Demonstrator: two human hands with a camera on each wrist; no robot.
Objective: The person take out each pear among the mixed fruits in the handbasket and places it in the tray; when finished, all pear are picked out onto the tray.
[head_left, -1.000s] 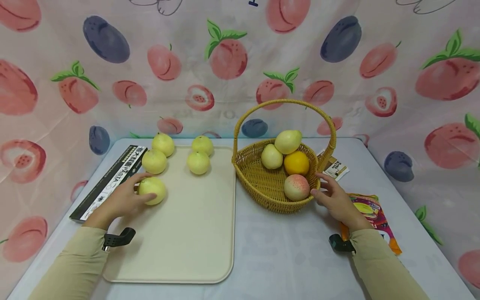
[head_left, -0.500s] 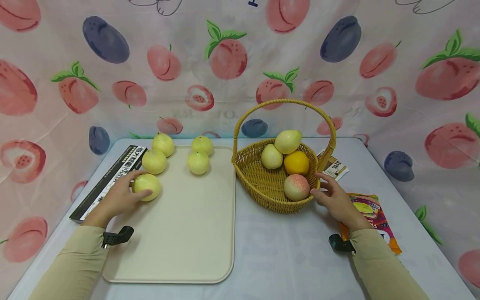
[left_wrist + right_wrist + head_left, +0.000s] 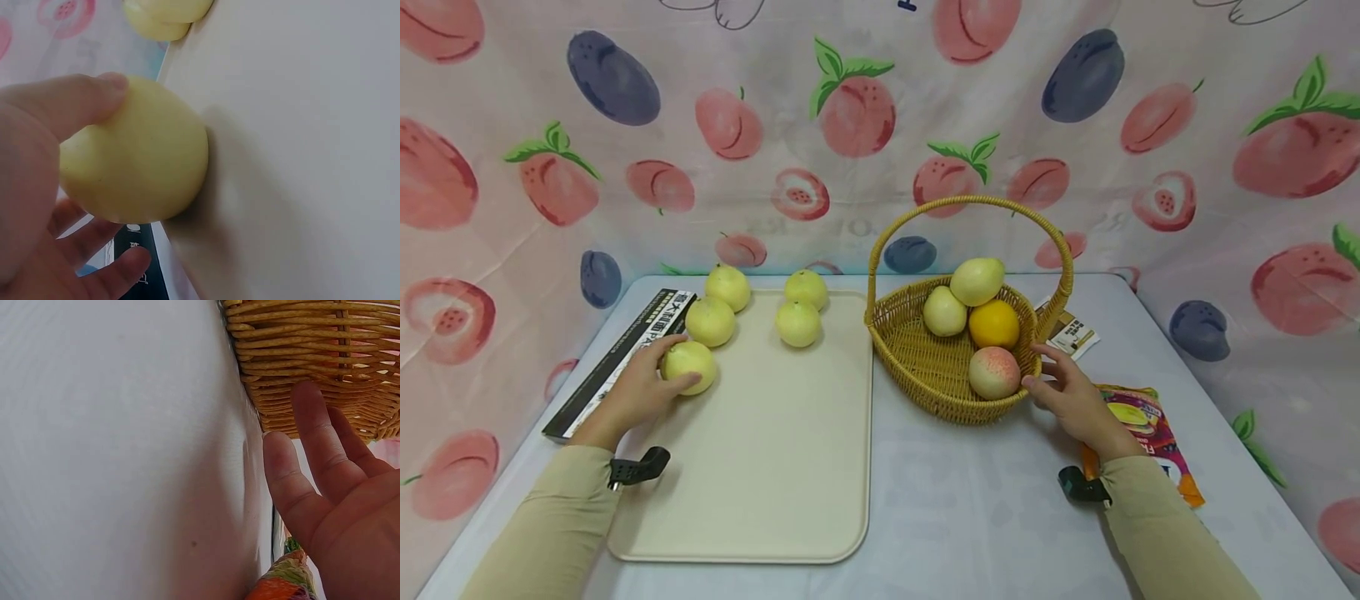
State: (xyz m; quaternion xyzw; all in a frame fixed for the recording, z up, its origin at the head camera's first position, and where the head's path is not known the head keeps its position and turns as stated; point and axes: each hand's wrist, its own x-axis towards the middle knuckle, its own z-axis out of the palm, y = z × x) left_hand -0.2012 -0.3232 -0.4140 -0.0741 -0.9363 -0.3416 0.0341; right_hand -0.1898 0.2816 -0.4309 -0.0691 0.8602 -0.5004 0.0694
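Note:
On the left edge of the beige tray (image 3: 752, 467), my left hand (image 3: 638, 385) holds a round yellow pear (image 3: 691, 365), thumb on the near side and fingers round the far side. The left wrist view shows the thumb pressed on this pear (image 3: 140, 156) while the lower fingers spread beneath. Two pears (image 3: 711, 322) lie behind it, and two more (image 3: 798, 323) farther right. My right hand (image 3: 1075, 408) touches the right rim of the wicker basket (image 3: 917, 392). In the right wrist view its straight fingers (image 3: 312, 419) lie against the woven wall; the thumb is hidden there.
Inside the basket are a peach (image 3: 994, 372), an orange (image 3: 994, 324), a pale round fruit (image 3: 945, 311) and a yellow-green fruit (image 3: 977, 282). A pasta box (image 3: 617, 367) lies left of the tray. A colourful packet (image 3: 1142, 425) and small card (image 3: 1072, 337) lie right.
My left hand has moved the pear back and slightly left, closer to the other pears along the tray's left edge. The right hand stays at the basket.

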